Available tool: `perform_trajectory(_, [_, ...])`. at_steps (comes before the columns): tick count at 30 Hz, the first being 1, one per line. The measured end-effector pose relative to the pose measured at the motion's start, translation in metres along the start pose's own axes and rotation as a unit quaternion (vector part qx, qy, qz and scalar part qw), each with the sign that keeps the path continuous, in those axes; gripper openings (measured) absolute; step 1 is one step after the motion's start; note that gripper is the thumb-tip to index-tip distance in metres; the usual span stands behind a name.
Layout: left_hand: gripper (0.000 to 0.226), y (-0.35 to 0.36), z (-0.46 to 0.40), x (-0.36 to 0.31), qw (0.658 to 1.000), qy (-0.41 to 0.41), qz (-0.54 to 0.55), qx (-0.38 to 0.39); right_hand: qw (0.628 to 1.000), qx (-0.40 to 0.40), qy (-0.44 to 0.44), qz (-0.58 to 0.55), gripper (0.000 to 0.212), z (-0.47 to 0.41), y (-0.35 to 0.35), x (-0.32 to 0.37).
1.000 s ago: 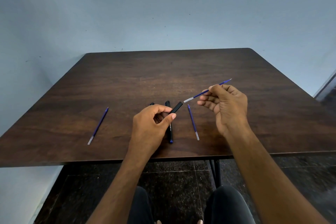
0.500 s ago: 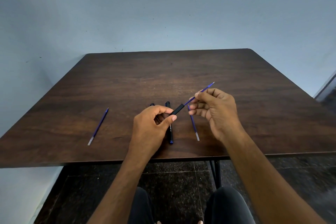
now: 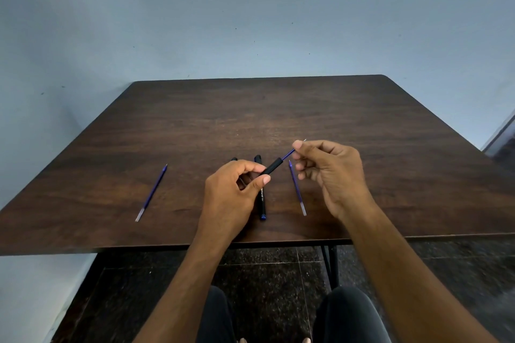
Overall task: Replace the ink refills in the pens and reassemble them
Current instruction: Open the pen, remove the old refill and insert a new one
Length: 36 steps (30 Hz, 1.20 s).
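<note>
My right hand pinches the refill, left hand clamped on the barrel. Push crooked and it'll probably bend or jam.

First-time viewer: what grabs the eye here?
Mid-table, the left hand holds a black pen barrel while the right hand pinches a blue refill sticking out of its end. Another blue refill lies alone on the dark wooden table at left.
</note>
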<state>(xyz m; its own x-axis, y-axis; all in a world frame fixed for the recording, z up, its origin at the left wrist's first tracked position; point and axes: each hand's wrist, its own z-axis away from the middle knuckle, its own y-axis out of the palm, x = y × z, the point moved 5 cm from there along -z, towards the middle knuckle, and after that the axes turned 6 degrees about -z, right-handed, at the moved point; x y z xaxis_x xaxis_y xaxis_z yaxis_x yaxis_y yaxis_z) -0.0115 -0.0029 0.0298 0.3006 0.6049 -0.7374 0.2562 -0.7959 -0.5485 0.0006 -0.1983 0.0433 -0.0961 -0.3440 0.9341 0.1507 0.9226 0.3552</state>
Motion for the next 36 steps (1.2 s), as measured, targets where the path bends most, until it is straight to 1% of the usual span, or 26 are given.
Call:
perform_trajectory(6, [0.017,-0.002,-0.002,0.001,1.000,0.009,-0.003,-0.019,0.999,0.008,-0.010,0.029,0.014,0.001,0.008,-0.002])
perform_trajectory(10, [0.018,-0.003,-0.002,0.000,1.000,0.007,0.012,-0.028,0.999,0.016,-0.019,0.021,0.018,0.001,0.015,0.002])
perform_trajectory(13, [0.024,-0.006,-0.002,-0.001,0.998,0.004,0.061,-0.034,0.999,0.025,-0.018,0.022,0.012,0.002,0.024,0.004])
perform_trajectory(16, [0.032,-0.015,-0.001,-0.001,0.998,0.020,0.042,-0.041,0.998,0.048,-0.015,0.028,0.012,0.003,0.035,0.003])
perform_trajectory(18, [0.034,-0.029,-0.002,0.004,0.997,0.017,0.035,-0.071,0.996,0.062,-0.014,0.063,0.011,0.002,0.040,0.001])
perform_trajectory(20, [0.034,-0.045,-0.005,0.014,0.995,0.002,0.023,-0.098,0.989,0.070,-0.019,0.133,0.008,0.000,0.043,-0.001])
perform_trajectory(24, [0.031,-0.062,-0.009,0.033,0.995,-0.031,0.009,-0.099,0.963,0.081,-0.055,0.249,0.004,-0.005,0.056,-0.007])
perform_trajectory(26, [0.030,-0.061,-0.010,0.039,0.995,-0.036,-0.003,-0.097,0.941,0.103,-0.078,0.311,0.006,-0.006,0.067,-0.009])
perform_trajectory(28, [0.030,-0.058,-0.011,0.044,0.995,-0.039,-0.016,-0.093,0.905,0.142,-0.096,0.390,0.009,-0.007,0.082,-0.013])
perform_trajectory(29, [0.031,-0.057,-0.012,0.047,0.995,-0.042,-0.014,-0.092,0.877,0.166,-0.104,0.438,0.011,-0.006,0.090,-0.015])
perform_trajectory(31, [0.034,-0.055,-0.011,0.049,0.995,-0.040,-0.002,-0.090,0.808,0.218,-0.131,0.531,0.018,-0.004,0.101,-0.021])
perform_trajectory(33, [0.037,-0.054,-0.011,0.050,0.996,-0.035,0.001,-0.085,0.747,0.271,-0.156,0.587,0.022,-0.001,0.109,-0.030])
perform_trajectory(34, [0.037,-0.053,-0.012,0.051,0.996,-0.034,-0.001,-0.079,0.726,0.291,-0.162,0.602,0.024,0.000,0.112,-0.035])
perform_trajectory(36, [0.037,-0.052,-0.011,0.052,0.997,-0.030,-0.008,-0.065,0.707,0.314,-0.166,0.612,0.026,0.003,0.114,-0.041])
